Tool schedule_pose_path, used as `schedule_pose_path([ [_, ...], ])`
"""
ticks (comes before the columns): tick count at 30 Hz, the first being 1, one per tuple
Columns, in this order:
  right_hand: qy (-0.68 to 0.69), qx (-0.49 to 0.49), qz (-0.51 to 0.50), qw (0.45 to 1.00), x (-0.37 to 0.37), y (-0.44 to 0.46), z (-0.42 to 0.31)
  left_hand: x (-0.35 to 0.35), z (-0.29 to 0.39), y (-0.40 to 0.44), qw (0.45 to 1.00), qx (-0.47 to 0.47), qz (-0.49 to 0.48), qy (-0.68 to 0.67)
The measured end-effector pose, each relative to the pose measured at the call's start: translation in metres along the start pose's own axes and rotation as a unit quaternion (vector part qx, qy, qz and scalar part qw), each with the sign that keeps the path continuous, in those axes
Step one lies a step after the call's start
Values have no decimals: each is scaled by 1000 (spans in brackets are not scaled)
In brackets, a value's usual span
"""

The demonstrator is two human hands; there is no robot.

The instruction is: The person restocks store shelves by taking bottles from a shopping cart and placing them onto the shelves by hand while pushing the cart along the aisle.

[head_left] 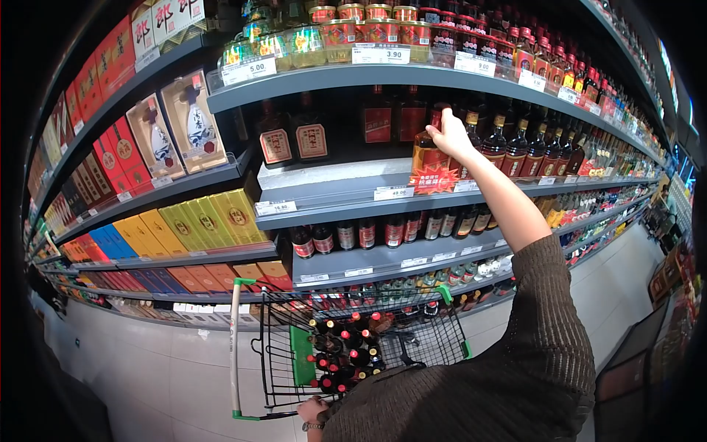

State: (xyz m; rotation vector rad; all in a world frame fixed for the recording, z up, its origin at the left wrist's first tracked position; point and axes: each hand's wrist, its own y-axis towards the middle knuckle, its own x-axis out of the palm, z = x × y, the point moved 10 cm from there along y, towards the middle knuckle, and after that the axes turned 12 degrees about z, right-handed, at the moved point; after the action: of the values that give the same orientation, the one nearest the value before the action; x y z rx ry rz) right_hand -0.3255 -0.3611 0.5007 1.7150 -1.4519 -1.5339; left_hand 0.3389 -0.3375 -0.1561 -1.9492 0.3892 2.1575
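My right hand (451, 136) reaches up to a shelf and is closed around the neck of a liquor bottle (430, 157). The bottle is amber and stands upright at the shelf's front edge, with a red starburst promotional tag (433, 180) in front of its lower part. My left hand (313, 409) is low, at the near side of the shopping cart (237, 339), its fingers curled at the wire rim. Several dark bottles (346, 353) with red and black caps fill part of the cart.
Dark bottles with gold labels (519, 151) line the shelf to the right of my hand. Square-labelled bottles (311, 136) stand further left. Another shelf (383, 68) with jars and price tags overhangs my hand. Boxed liquor (195, 121) fills the left shelves. Pale tiled floor (184, 376) surrounds the cart.
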Motion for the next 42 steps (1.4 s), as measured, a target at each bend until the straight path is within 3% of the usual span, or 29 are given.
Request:
schedule_pose_path([
  [4,-14,-14,39,999,-17,-9,-11,-4,1,1,1000,-10,-9,-13],
  [7,13,-150,189,970,-60,-29,-50,1,-1,1,999,-11,-26,-18],
  [12,129,-233,185,946,-92,-79,-96,-11,7,3,998,14,-56,-29],
  [15,169,-238,131,947,-85,-130,-101,-32,13,1,999,14,1,-40],
  [17,185,-220,82,954,-67,-174,-88,-30,13,1,998,8,-12,-54],
  [21,184,8,-156,970,15,-306,-6,-39,19,3,999,10,-11,-50],
  [23,234,232,-299,895,65,-424,68,-33,18,5,998,10,-40,-55],
  [24,205,277,-354,869,69,-475,79,-30,18,6,996,1,-61,-58],
  [25,251,299,-390,834,76,-535,95,-27,17,8,995,-6,-81,-61],
  [26,73,234,-510,825,68,-581,100,-18,16,10,990,-30,-120,-74],
  [29,-19,160,-623,766,37,-715,127,-4,29,24,940,-75,-197,-267],
  [31,-11,230,-669,707,12,-779,148,17,44,36,919,-69,-215,-324],
  [34,-62,179,-601,776,-13,-791,151,28,79,64,910,-8,-226,-347],
  [37,-130,241,-665,695,-9,-794,159,26,122,90,875,-29,-321,-362],
  [38,-148,246,-672,682,-3,-770,146,50,127,98,899,51,-250,-355],
  [41,-64,326,-622,709,42,-764,149,45,144,120,874,7,-269,-406],
  [42,-25,273,-613,741,65,-756,141,37,142,124,875,-23,-270,-400],
])
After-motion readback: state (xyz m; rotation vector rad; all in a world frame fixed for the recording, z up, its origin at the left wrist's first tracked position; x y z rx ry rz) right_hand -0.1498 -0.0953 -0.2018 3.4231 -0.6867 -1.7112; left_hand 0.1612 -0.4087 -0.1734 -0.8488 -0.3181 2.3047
